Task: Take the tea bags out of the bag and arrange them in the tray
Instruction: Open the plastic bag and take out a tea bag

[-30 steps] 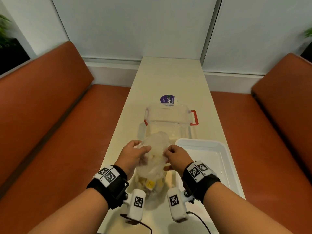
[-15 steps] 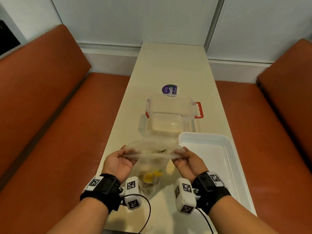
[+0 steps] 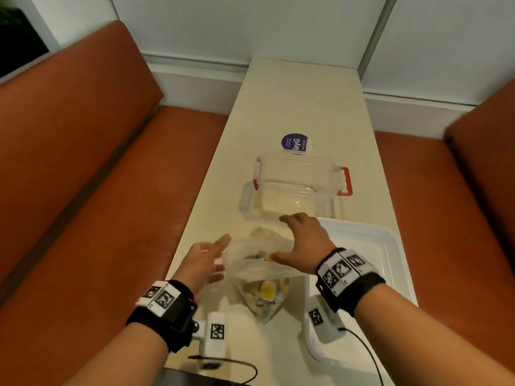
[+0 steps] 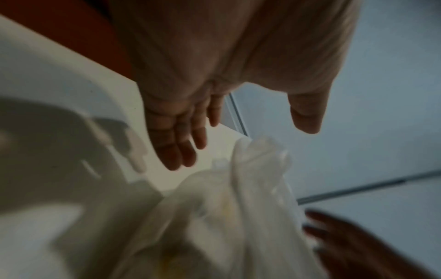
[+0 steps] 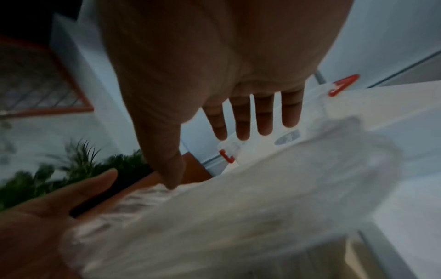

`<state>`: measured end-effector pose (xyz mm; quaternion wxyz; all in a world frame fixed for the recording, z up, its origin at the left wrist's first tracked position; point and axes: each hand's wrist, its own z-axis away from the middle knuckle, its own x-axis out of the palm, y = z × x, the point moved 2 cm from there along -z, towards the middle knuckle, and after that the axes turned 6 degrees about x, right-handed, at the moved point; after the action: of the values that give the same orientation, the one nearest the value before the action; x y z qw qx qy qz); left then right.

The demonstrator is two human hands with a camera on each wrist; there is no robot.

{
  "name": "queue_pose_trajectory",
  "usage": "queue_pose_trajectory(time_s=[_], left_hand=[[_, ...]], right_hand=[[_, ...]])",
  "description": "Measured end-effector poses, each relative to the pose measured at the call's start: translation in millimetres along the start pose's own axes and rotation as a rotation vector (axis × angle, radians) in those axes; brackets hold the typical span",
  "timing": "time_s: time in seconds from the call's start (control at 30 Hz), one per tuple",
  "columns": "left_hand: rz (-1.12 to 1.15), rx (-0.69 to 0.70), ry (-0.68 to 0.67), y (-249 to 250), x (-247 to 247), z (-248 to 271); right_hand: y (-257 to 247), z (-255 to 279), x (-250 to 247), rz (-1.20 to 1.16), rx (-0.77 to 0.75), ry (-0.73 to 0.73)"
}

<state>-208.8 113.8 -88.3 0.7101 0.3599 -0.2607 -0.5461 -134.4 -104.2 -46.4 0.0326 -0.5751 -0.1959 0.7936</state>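
The thin clear bag (image 3: 259, 274) is seen on the bench (image 3: 295, 87) nearest the body, mouth gaping, yellow tea bags (image 3: 268, 290) heaped at its bottom. It is flanked by the left hand (image 3: 204, 261) and right hand (image 3: 302, 240), both spread and gripping nothing (the right thumb seems to brush the film). The film is judged limp and slippery; the sachets light, best pinched singly. Beyond, right, the white tray (image 3: 390, 246) is waiting.

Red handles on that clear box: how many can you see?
2. One red handle sticks out from the right end of the clear box; a smaller-looking one shows at its left end. None appear hidden.
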Motion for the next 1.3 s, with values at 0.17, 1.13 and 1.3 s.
queue_pose_trajectory(time_s=[0.17, 1.13, 1.3], left_hand=[[-0.379, -0.182, -0.305, -20, 36, 30], [0.403, -0.063, 0.147, -34, -13, -28], [0.326, -0.058, 0.128, -30, -2, -27]], right_hand=[[-21, -38, 22, 0.431, -0.106, -0.247], [-9, -14, 61, -1.239, 0.526, -0.252], [-13, -17, 66, -0.906, 0.429, -0.101]])
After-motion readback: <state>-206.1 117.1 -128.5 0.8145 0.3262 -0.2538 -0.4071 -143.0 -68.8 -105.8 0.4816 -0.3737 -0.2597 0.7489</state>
